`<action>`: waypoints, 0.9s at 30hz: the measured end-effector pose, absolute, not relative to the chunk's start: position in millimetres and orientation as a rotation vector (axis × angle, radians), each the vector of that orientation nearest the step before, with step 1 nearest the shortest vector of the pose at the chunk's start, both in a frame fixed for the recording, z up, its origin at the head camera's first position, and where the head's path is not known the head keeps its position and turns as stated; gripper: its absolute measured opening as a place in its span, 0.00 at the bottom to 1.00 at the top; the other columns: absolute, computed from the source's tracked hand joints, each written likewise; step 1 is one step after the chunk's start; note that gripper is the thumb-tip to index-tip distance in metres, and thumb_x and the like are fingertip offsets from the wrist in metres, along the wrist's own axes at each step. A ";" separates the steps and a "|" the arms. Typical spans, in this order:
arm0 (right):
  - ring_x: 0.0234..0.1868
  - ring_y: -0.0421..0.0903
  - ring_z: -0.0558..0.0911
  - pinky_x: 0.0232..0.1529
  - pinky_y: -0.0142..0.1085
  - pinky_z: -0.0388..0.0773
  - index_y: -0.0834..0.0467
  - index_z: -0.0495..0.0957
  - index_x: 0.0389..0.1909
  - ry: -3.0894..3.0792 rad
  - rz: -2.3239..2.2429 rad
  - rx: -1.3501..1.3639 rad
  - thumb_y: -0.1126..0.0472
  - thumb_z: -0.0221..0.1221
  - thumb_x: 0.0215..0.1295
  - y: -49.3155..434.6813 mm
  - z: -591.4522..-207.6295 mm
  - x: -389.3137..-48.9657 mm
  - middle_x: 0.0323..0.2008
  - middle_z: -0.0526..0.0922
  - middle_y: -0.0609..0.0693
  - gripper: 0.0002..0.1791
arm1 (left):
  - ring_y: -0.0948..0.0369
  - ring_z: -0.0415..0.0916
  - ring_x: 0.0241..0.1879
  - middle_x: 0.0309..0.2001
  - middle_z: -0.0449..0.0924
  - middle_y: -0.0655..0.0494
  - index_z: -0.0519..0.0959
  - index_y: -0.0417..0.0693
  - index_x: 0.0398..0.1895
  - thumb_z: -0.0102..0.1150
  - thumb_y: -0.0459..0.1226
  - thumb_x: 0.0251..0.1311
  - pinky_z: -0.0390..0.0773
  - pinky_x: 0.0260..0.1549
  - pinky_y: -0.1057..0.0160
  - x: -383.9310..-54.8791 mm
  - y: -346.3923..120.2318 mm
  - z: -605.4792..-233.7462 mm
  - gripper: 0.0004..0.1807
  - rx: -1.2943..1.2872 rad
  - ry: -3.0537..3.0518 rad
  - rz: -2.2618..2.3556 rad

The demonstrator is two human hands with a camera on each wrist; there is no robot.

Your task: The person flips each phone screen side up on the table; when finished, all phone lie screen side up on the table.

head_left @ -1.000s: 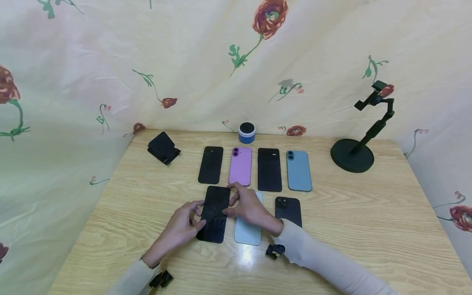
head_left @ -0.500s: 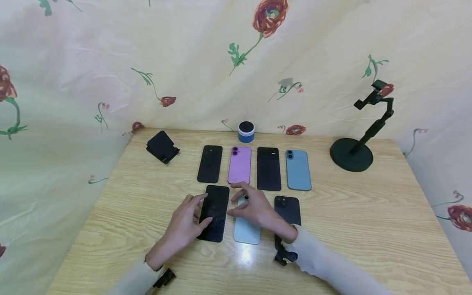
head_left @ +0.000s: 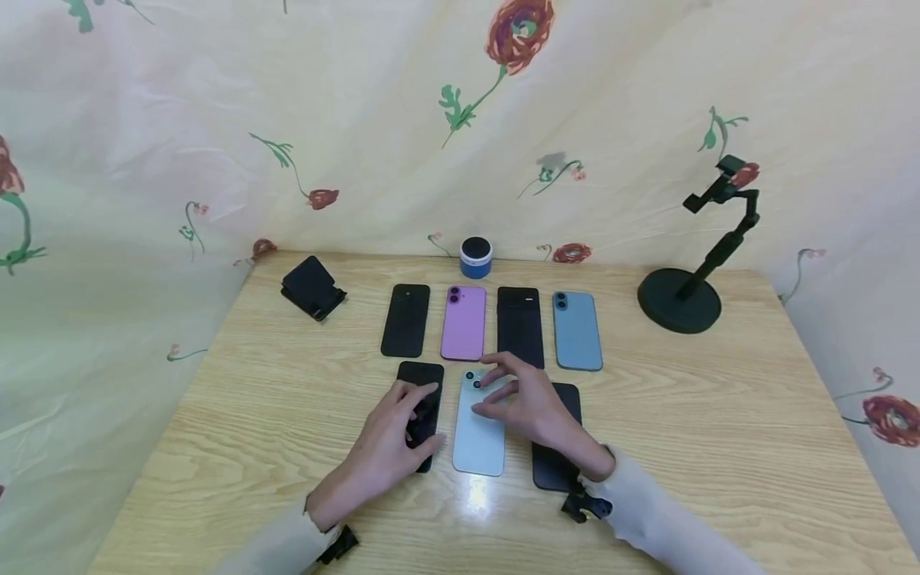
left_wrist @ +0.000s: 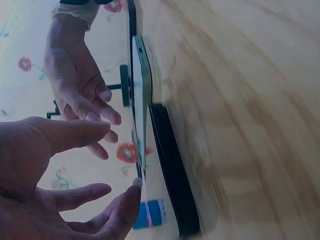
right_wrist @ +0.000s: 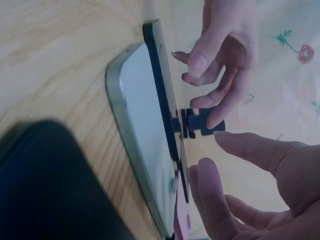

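Observation:
In the head view my left hand [head_left: 381,443] hovers over a black phone [head_left: 426,372] lying screen up at the front left, and partly hides it. The left wrist view shows a gap between its spread fingers and that phone [left_wrist: 172,175]. Above a pale blue phone [head_left: 477,451], back up, is my right hand [head_left: 535,407], its fingers loosely bent and holding nothing. The right wrist view shows it apart from the pale phone [right_wrist: 142,115]. Under the right forearm lies a dark phone [head_left: 553,469], partly covered.
Behind them lie a black phone [head_left: 406,321], a purple phone [head_left: 463,323], another black phone [head_left: 520,326] and a blue phone [head_left: 578,331]. A small blue-and-white round speaker-like object [head_left: 475,258], a folded black stand [head_left: 312,287] and a black jointed stand [head_left: 679,299] stand farther back.
My right hand has come off the front black phone's edge and moved right over the pale blue phone. My left hand has let go of that edge and shifted right above the black phone.

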State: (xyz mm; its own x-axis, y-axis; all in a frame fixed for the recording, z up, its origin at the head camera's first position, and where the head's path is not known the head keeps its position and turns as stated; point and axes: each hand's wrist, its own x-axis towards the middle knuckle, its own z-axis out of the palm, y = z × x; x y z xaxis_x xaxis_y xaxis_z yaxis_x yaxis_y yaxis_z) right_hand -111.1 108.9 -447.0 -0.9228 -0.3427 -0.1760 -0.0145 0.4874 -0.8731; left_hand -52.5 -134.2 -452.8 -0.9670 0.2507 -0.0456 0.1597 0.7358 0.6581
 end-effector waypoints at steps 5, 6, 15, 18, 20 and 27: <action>0.44 0.49 0.90 0.43 0.40 0.87 0.57 0.73 0.68 2.466 -1.379 -0.315 0.62 0.76 0.58 120.5 -446.3 -111.6 0.51 0.85 0.57 0.37 | 0.50 0.74 0.60 0.65 0.70 0.48 0.72 0.51 0.74 0.75 0.47 0.60 0.77 0.59 0.46 -50.5 -125.0 -452.6 0.39 0.413 2.774 1.048; 0.44 0.49 0.90 0.43 0.40 0.87 0.58 0.73 0.68 2.476 -1.371 -0.310 0.62 0.76 0.58 122.1 -446.2 -111.5 0.51 0.85 0.57 0.37 | 0.49 0.73 0.61 0.67 0.69 0.47 0.71 0.52 0.74 0.75 0.47 0.60 0.76 0.61 0.45 -49.9 -123.0 -452.7 0.40 0.421 2.766 1.043; 0.47 0.51 0.89 0.42 0.38 0.86 0.59 0.76 0.66 2.543 -1.309 -0.305 0.61 0.75 0.59 133.9 -450.9 -109.8 0.51 0.85 0.56 0.33 | 0.50 0.72 0.62 0.69 0.67 0.46 0.69 0.51 0.76 0.72 0.51 0.62 0.76 0.59 0.45 -44.6 -103.2 -452.2 0.41 0.463 2.733 0.932; 0.46 0.51 0.88 0.41 0.37 0.86 0.60 0.76 0.66 2.550 -1.287 -0.297 0.61 0.75 0.60 136.3 -452.2 -108.9 0.51 0.85 0.57 0.33 | 0.50 0.71 0.62 0.70 0.67 0.45 0.69 0.50 0.76 0.71 0.52 0.63 0.77 0.58 0.46 -43.1 -95.5 -451.9 0.41 0.454 2.734 0.887; 0.45 0.50 0.88 0.41 0.37 0.86 0.60 0.76 0.65 2.552 -1.275 -0.279 0.62 0.74 0.60 137.3 -453.1 -108.6 0.51 0.85 0.57 0.32 | 0.49 0.71 0.62 0.70 0.66 0.45 0.69 0.50 0.76 0.71 0.53 0.63 0.77 0.57 0.46 -41.7 -90.6 -451.8 0.41 0.448 2.730 0.857; 0.41 0.46 0.89 0.37 0.33 0.85 0.62 0.78 0.64 2.545 -1.268 -0.233 0.63 0.74 0.60 138.8 -455.4 -107.8 0.49 0.85 0.57 0.30 | 0.47 0.69 0.61 0.75 0.59 0.43 0.66 0.54 0.79 0.69 0.57 0.63 0.81 0.47 0.49 -36.1 -77.0 -451.9 0.44 0.422 2.704 0.742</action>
